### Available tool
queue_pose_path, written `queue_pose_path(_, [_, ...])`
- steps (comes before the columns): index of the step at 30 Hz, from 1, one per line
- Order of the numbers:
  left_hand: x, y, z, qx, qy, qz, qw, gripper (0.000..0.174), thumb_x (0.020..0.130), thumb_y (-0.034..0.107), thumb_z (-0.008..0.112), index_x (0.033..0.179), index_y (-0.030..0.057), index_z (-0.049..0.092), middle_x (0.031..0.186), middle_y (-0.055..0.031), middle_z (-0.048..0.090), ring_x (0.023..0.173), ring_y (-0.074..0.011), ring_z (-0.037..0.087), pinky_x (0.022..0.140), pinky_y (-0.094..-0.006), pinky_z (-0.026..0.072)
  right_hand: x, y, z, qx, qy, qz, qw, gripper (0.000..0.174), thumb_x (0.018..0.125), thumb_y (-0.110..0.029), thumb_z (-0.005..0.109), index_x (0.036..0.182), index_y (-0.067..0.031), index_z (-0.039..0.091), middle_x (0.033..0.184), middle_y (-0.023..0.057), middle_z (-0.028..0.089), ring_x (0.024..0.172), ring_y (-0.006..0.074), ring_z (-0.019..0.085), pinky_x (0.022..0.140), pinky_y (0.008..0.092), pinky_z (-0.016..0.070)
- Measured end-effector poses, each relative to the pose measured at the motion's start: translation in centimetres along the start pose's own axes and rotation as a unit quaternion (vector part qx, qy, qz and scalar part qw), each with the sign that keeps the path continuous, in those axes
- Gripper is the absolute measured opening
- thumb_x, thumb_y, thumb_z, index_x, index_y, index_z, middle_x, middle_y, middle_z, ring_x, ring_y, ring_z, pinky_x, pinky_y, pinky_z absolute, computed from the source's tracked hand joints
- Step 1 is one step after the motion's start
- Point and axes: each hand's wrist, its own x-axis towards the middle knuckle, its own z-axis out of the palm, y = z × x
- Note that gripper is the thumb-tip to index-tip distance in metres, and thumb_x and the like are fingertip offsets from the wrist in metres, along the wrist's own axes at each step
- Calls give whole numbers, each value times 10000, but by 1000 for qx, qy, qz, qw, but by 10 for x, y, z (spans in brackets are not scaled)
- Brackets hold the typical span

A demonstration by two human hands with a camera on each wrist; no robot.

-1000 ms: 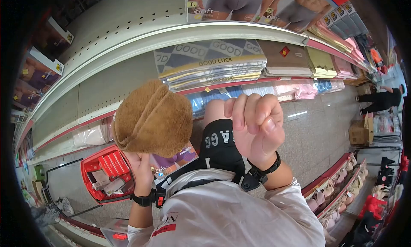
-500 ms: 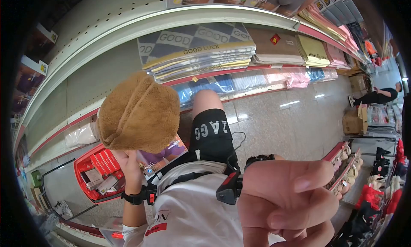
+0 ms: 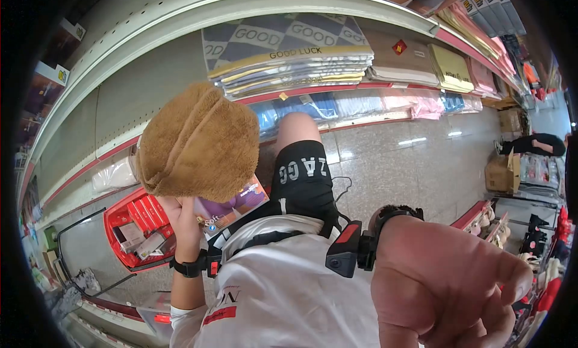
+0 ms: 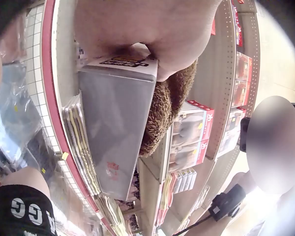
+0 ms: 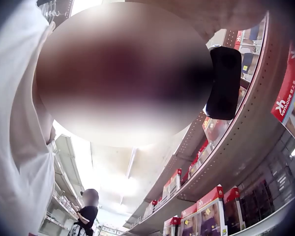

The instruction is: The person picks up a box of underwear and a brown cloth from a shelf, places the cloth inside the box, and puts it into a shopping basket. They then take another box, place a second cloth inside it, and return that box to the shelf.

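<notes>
My left hand point(image 3: 182, 220) grips a flat box of underwear point(image 3: 238, 208) with a purple picture front and the word Soft. A folded brown plush cloth point(image 3: 201, 144) is held up in the same hand, above the box in the head view. In the left wrist view, the fingers of the left hand point(image 4: 147, 27) bend over the end of the box point(image 4: 115, 118), whose grey side shows, with the brown plush point(image 4: 160, 115) against it. Raised close to the head camera, my right hand point(image 3: 442, 279) has loosely bent fingers and nothing in it.
Folded GOOD LUCK towels point(image 3: 286, 47) lie on the shelf ahead, beside brown and yellow packs. A red basket point(image 3: 114, 227) with small boxes stands at the left. Cardboard boxes point(image 3: 500, 173) and a person point(image 3: 533, 144) are in the aisle at right.
The right hand has come from in front of the body towards the head camera, at the lower right. The left hand keeps holding the box and the brown plush cloth.
</notes>
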Motion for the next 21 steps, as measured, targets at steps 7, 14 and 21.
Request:
queue_pose_path(7, [0, -4, -3, -22, 16, -18, 999, 690, 859, -17, 529, 1413, 74, 129, 1363, -118, 374, 1229, -210, 392, 1034, -355, 284, -2, 7, -17, 291, -208, 54, 932, 245, 896, -438, 496, 943, -226, 610, 866, -124, 573, 887, 81, 529, 785, 408, 384])
queue_pose_path(14, [3, -2, -3, -35, 1, 16, 999, 605, 872, 24, 550, 1383, 58, 226, 1357, -100, 389, 1223, -192, 401, 1020, -343, 313, -158, 9, -8, 274, -230, 738, 572, 97, 871, -110, 593, 889, -19, 564, 840, 66, 597, 855, 157, 583, 765, 276, 456])
queue_pose_path(21, [5, 1, -1, -20, 26, 7, 999, 559, 847, 5, 568, 1321, -10, 271, 1175, -122, 543, 990, -140, 558, 860, -271, 426, -196, 9, -27, 299, -141, 846, 418, 328, 965, -288, 434, 704, -94, 397, 634, -30, 337, 594, 94, 374, 593, 257, 352])
